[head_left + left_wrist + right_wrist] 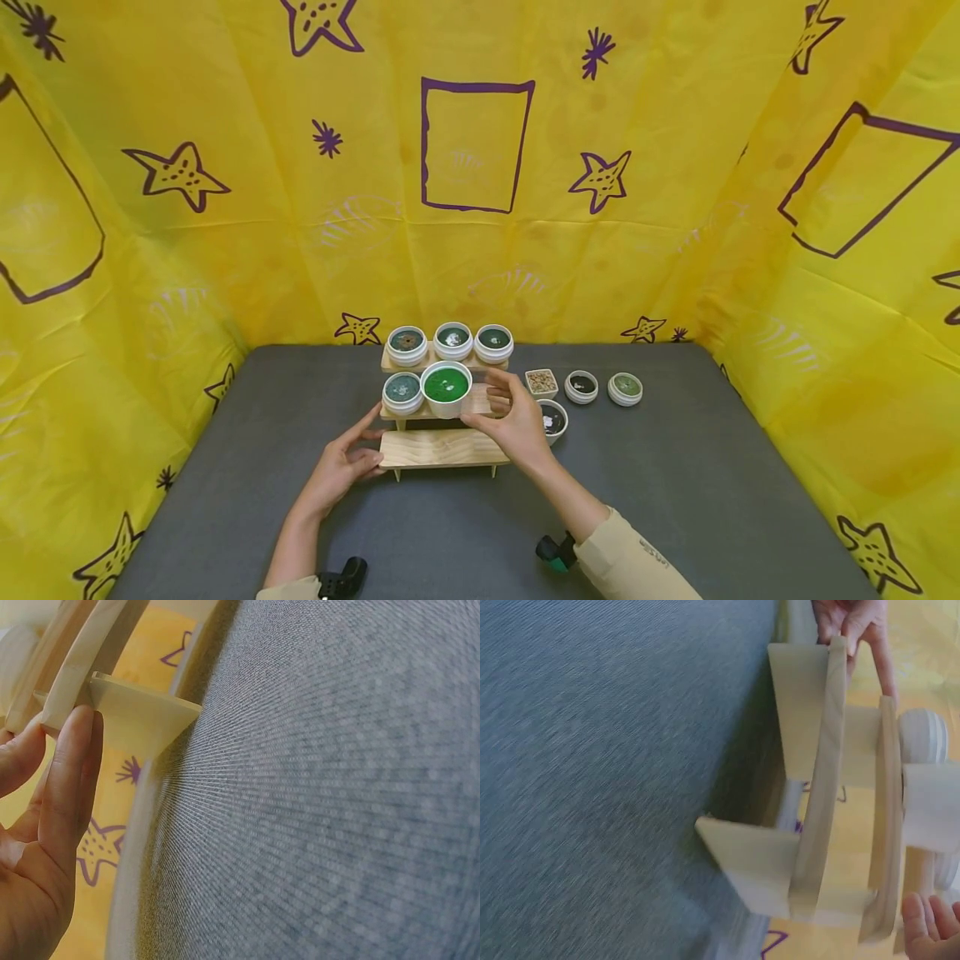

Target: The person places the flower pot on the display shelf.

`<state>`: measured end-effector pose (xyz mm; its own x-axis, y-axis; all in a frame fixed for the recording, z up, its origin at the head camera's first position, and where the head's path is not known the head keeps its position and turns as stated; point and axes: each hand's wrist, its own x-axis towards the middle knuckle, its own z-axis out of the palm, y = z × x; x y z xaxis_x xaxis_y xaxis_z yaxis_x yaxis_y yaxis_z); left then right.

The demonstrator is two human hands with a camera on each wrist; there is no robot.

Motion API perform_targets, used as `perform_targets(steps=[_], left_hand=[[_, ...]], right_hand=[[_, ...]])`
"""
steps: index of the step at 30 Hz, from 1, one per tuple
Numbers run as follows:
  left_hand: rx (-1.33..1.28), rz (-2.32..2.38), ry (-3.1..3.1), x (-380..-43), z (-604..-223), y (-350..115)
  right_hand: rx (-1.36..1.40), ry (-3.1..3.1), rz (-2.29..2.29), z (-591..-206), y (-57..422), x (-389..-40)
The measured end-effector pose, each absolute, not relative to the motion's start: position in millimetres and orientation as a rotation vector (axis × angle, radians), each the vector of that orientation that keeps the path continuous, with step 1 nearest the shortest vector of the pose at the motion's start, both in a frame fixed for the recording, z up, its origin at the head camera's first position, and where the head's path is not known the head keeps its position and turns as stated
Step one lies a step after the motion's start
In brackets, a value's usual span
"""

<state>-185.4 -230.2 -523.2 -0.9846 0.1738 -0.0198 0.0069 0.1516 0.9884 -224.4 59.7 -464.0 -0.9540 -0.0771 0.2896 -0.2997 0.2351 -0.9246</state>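
Observation:
A three-tier wooden stand (444,448) stands on the table. My left hand (341,471) pinches the left end of its lowest board; the left wrist view shows thumb and fingers on the edge. On the middle tier sit a white cup (446,385) with bright green content and a white jar (402,392) with blue-grey content. Beside the green cup is my right hand (517,421), thumb near its lower right side and fingers spread away from it over the board. The top tier carries three white jars (453,339) with dark greenish tops.
Right of the stand are a square dish (541,382) of grainy bits, a dark-filled jar (581,386), a green-topped jar (625,388) and a dark-filled cup (553,418), partly behind my right hand. Yellow patterned cloth (480,275) walls the grey table (675,500) on three sides.

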Motion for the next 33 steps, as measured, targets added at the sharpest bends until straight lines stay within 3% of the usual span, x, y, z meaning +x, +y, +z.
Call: perform_targets(steps=[33], left_hand=[[0.173, 1.958, 2.263, -186.8, -524.2, -231.5]], right_hand=[[0.063, -2.495, 1.488, -488.7, 162.8, -230.3]])
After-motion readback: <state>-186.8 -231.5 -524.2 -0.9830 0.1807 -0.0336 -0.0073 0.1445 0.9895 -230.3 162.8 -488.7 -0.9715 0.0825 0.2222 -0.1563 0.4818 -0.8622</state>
